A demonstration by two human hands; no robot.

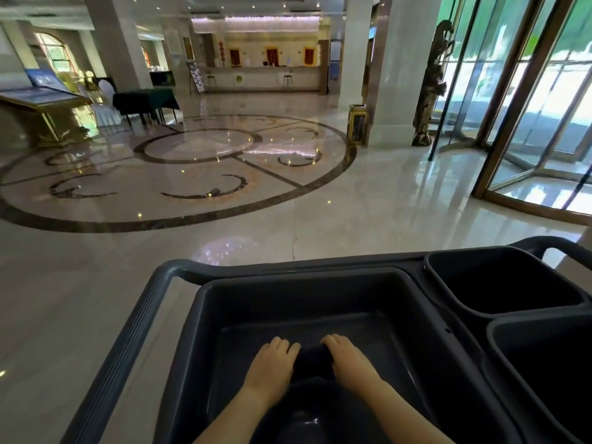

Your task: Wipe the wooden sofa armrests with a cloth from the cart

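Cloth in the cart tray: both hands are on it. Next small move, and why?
Probably lift the dark cloth out of the tray: the left hand and right hand both grip it, and it sits low inside the walls.

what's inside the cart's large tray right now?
In the large tray: a dark cloth, gripped between the left hand and the right hand. The hands cover the cloth's ends, and anything beneath it is hidden.
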